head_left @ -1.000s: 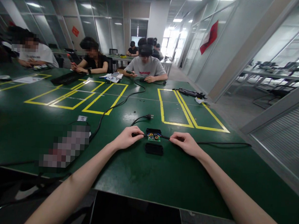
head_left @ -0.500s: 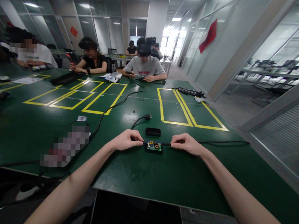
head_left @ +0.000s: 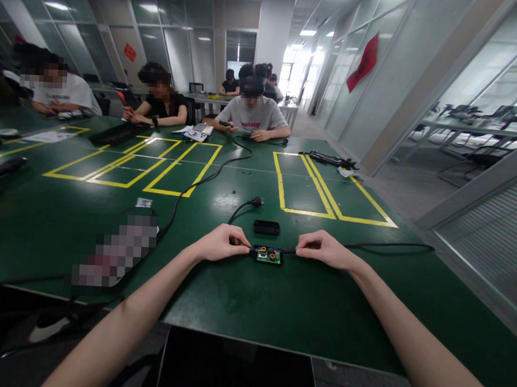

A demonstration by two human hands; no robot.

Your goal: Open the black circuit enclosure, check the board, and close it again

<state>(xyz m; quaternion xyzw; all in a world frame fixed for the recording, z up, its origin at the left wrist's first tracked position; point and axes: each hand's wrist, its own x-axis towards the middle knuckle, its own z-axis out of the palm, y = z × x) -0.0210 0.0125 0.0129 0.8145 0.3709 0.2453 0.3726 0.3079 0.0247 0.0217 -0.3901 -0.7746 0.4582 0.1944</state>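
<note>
- While I steer from afar, the circuit board [head_left: 269, 256] sits at the centre of my reach, with a black lower shell [head_left: 281, 261] showing at its edges; I cannot tell whether it is fully seated.
- At nine o'clock from it, my left hand [head_left: 223, 242] has its fingers pinched on the short cable end; at three o'clock, my right hand [head_left: 325, 250] pinches the opposite cable likewise.
- I judge the step in hand to be settling the board level in its shell; the move calls for even tension from both sides, then light downward pressure.
- The board is flat, green and rectangular, with a copper-coloured ring coil and a yellow part; the cables look rubbery and matt.
- At twelve o'clock, apart from the board, lies a hollow, dull-black oblong half-shell [head_left: 266, 227].
- Past that, towards eleven, a moulded black plug [head_left: 257, 201] rests on the smooth, glossy green counter [head_left: 244, 308].
- Farther on, yellow tape [head_left: 307, 213] marks straight-sided boxes.
</note>
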